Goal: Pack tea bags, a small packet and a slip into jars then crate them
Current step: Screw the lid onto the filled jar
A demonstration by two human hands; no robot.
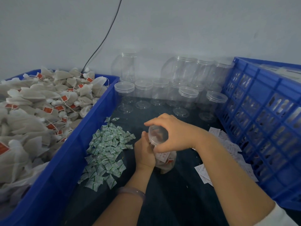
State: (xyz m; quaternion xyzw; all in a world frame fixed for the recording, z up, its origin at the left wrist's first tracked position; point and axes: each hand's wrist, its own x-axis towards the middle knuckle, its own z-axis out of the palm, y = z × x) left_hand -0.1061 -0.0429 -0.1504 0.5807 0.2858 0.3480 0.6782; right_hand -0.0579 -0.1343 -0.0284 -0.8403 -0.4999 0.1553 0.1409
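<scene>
grips a jar (pixel 165 160) with both hands over the middle of the dark table (pixel 171 201); cannot tell whether set down on it or held just above. wraps the left hand (pixel 144 154) round the jar's side, fingers curled close together against the clear wall, thumb up beside the lid (pixel 158 136). caps the lid with the right hand (pixel 173 132), fingers spread and bent down over its rim. jar already filled, pale contents pressed against the clear wall. just left of the jar, a loose pile of small green-and-white packets (pixel 106 149); beyond that, a blue bin (pixel 97 115) heaped with tea bags (pixel 37 111), red tags showing. to the right, scattered white slips (pixel 228 145) along the foot of a blue slatted crate (pixel 260 121). at the back by the wall, rows of empty clear jars (pixel 161 90), some stacked on others. a pale bangle (pixel 135 192) on the left wrist, a black cable (pixel 104 38) down the wall.
</scene>
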